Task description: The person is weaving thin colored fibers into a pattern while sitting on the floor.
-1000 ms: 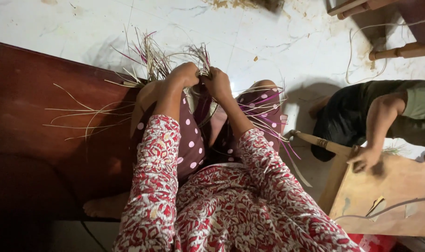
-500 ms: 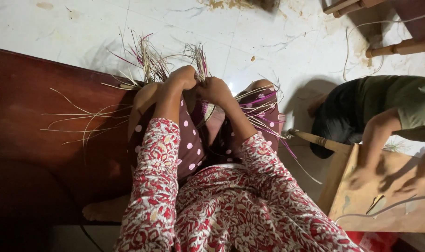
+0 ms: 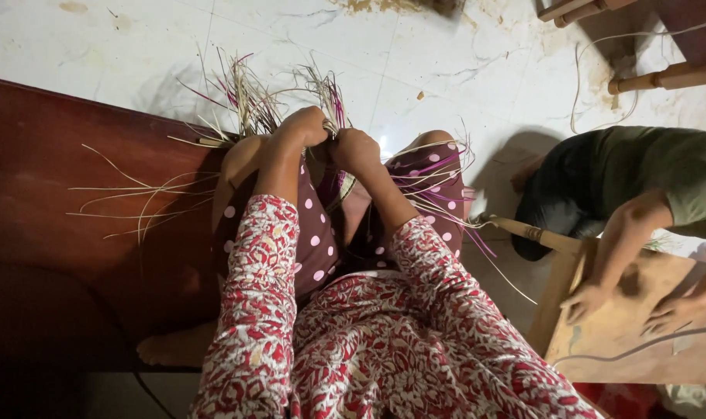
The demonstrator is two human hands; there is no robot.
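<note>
A half-woven piece of pale and purple straw (image 3: 339, 182) rests between my knees, over a maroon polka-dot skirt. Loose strand ends fan out above my knuckles (image 3: 248, 97) and off to the right (image 3: 438, 174). My left hand (image 3: 302, 128) is closed around strands at the top edge of the weave. Right beside it, touching, my right hand (image 3: 355, 149) pinches strands of the same piece. Both forearms are in red-and-white floral sleeves. Most of the woven body is hidden behind my hands and arms.
A dark red wooden board (image 3: 66, 202) lies at the left with several loose straw strands (image 3: 136, 198) on it. At the right another person's hands (image 3: 589, 299) press on a light wooden board (image 3: 640, 334). The floor is white tile (image 3: 446, 54). Wooden furniture legs (image 3: 663, 77) stand top right.
My two hands have drawn closer together on the weave and shifted slightly. The other person has leaned in and now has both hands on the light board.
</note>
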